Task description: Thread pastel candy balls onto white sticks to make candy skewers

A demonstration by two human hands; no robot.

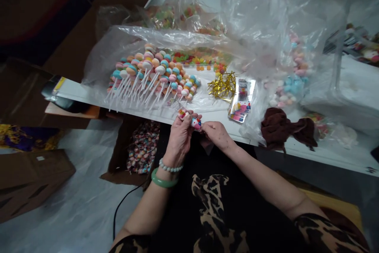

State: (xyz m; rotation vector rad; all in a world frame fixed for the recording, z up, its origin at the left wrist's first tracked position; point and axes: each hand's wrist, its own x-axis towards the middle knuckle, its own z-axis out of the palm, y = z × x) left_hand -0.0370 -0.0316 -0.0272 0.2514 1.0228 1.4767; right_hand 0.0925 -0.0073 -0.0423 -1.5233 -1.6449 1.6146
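In front of my body, my left hand (180, 136) is closed around a candy skewer in a printed wrapper (196, 123). My right hand (217, 132) pinches the near right end of that wrapper; whether a tie is between the fingertips is too small to tell. Just beyond lies a pile of candy skewers (154, 67) on white sticks, in pink, blue, white and orange. Gold twist ties (222, 86) are heaped to the right of it. Beside them is a stack of printed clear wrappers (241, 103).
Colourful gummy candies (204, 60) lie behind the skewers on plastic sheeting. At the right are a bag of pastel candies (296, 75) and a brown cloth (284, 126). An open carton (115, 162) of wrapped candies stands below the table edge. A large cardboard box (118, 12) rises at the left.
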